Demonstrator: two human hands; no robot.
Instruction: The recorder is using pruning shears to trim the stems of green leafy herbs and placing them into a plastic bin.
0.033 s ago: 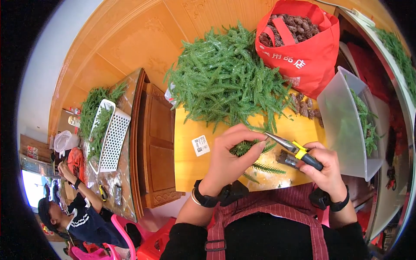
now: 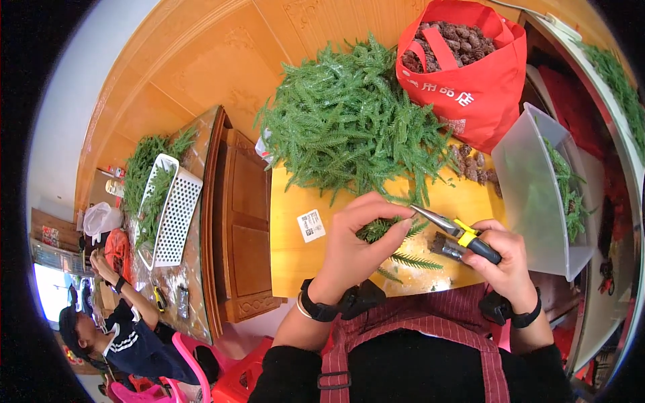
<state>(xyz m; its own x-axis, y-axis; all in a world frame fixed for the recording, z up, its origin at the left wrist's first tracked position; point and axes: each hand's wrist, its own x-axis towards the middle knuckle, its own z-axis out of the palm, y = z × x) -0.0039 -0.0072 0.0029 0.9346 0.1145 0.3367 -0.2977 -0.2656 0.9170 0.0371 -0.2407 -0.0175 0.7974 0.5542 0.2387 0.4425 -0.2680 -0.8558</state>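
My right hand (image 2: 500,258) is wrapped round pliers (image 2: 463,235) with yellow and black handles and a metal nose. Their tip reaches the pinched thumb and forefinger of my left hand (image 2: 369,232). A green pine sprig (image 2: 416,260) fans out under and beside the left fingers, which close on it; its stem end is hidden at the pinch. Below the pliers, close to my right fingers, a small dark clear-walled container (image 2: 447,246) sits on the yellow table (image 2: 289,262). A large heap of green pine sprigs (image 2: 349,121) lies beyond both hands.
A red bag (image 2: 470,94) full of pine cones stands at the far right, with loose cones (image 2: 474,164) near it. A translucent bin (image 2: 537,195) holding sprigs is right of the table. To the left are a white perforated basket (image 2: 176,218) and another person (image 2: 127,329).
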